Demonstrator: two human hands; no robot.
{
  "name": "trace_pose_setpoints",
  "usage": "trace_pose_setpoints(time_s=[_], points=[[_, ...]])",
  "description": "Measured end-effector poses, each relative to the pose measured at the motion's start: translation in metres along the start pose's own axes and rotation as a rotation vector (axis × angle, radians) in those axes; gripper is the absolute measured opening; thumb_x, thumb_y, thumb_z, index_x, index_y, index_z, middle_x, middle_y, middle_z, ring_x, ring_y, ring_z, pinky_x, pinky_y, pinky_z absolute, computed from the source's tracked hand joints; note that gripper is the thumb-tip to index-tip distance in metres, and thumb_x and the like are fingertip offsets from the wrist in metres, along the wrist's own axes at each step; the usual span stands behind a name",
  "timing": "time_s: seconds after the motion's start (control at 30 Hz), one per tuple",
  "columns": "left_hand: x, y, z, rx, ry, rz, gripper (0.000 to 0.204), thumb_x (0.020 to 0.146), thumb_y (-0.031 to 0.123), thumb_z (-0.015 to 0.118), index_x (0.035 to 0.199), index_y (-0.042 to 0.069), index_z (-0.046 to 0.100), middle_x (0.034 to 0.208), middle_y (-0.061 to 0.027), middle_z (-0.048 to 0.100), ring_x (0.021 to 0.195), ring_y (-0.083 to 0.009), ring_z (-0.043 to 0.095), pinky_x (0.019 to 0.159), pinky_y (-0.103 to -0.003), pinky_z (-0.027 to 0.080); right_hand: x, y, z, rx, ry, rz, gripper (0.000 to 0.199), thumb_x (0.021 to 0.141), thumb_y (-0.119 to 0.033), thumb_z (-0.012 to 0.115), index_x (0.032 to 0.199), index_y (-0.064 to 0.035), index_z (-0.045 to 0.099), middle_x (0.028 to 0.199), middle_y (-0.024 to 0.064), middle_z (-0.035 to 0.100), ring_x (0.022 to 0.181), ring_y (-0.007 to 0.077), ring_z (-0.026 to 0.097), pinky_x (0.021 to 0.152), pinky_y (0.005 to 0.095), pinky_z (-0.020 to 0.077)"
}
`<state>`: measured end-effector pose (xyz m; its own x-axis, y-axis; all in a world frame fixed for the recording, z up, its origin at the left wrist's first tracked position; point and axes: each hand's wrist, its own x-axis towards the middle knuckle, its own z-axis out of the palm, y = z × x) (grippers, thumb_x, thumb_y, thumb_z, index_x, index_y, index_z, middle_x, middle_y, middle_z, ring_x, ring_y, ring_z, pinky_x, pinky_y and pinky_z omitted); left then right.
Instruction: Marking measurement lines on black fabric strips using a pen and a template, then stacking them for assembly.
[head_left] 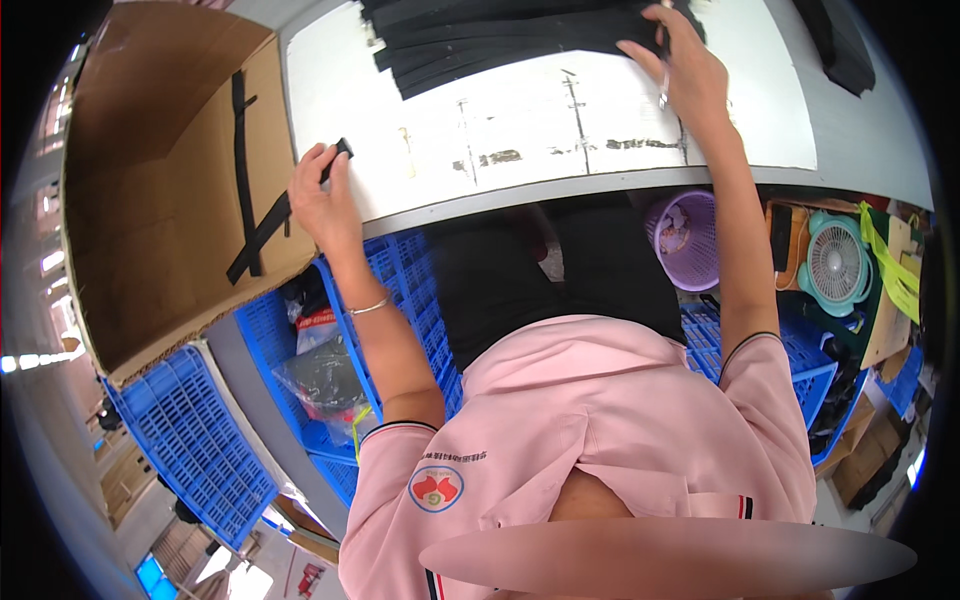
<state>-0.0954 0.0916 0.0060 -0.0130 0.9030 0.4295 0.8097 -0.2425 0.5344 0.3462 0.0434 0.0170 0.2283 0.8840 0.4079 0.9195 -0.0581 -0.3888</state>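
Black strap point(283, 212), pinched at its upper end between thumb and fingers point(318, 160) of the left hand point(322, 195); remainder trailing down and away from the fingers, over the worktop point(620, 178) edge and into the open cardboard box point(160, 190). Flat, narrow, limp under its own weight: judged light, soft and non-fragile, likely woven and not slippery. Best taken at an end tab, as here, or pinched flat across its width; a mid-length hold likely to leave both ends dangling. Second black strap point(240, 150) lying lengthwise inside the box, crossed by the first, beyond reach of the fingers.

Stack of black strips point(500, 40) at the far side of the worktop, beneath the fingers of the right hand point(690, 75); fingers spread and pressed flat on the top layer, thumb out of view behind it, so whether a strip is gripped cannot be told. White sheet point(560, 120) under both hands. Below the worktop edge, nearer the wrists: blue crates point(190, 440), lilac basket point(685, 235), small teal fan point(838, 265).
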Motion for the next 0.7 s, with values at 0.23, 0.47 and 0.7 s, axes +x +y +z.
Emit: trace_pose_setpoints(time_s=[0.23,0.47,0.7], points=[[0.008,0.028,0.001,-0.041,-0.037,0.012,0.014,0.088,0.009,0.075,0.100,0.004,0.073,0.116,-0.0103,0.073,0.110,-0.0280,0.065,0.097,-0.038,0.051,-0.007,-0.008,-0.015,0.163,0.076,0.034,0.059,0.079,-0.025,0.086,0.125,-0.0095,0.052,0.093,0.0136,0.062,0.081,0.0313,0.064,0.074,0.0376,0.0532],[-0.023,0.148,0.058,-0.246,-0.230,0.324,0.013,0.084,0.009,0.078,0.094,0.005,0.074,0.110,-0.0097,0.072,0.108,-0.0263,0.066,0.098,-0.038,0.049,-0.067,-0.015,-0.015,0.203,0.341,0.045,0.030,0.087,-0.016,0.079,0.112,-0.0085,0.066,0.090,0.0071,0.069,0.072,0.0231,0.066,0.064,0.0333,0.0524],[-0.063,0.209,0.117,-0.361,-0.287,0.456,0.014,0.085,0.012,0.077,0.098,0.005,0.076,0.113,-0.0101,0.072,0.119,-0.0310,0.062,0.114,-0.050,0.036,-0.112,-0.050,-0.018,0.117,0.194,-0.200,0.032,0.083,-0.016,0.080,0.112,-0.0087,0.068,0.116,0.0069,0.073,0.114,0.0261,0.067,0.095,0.0395,0.0503]])
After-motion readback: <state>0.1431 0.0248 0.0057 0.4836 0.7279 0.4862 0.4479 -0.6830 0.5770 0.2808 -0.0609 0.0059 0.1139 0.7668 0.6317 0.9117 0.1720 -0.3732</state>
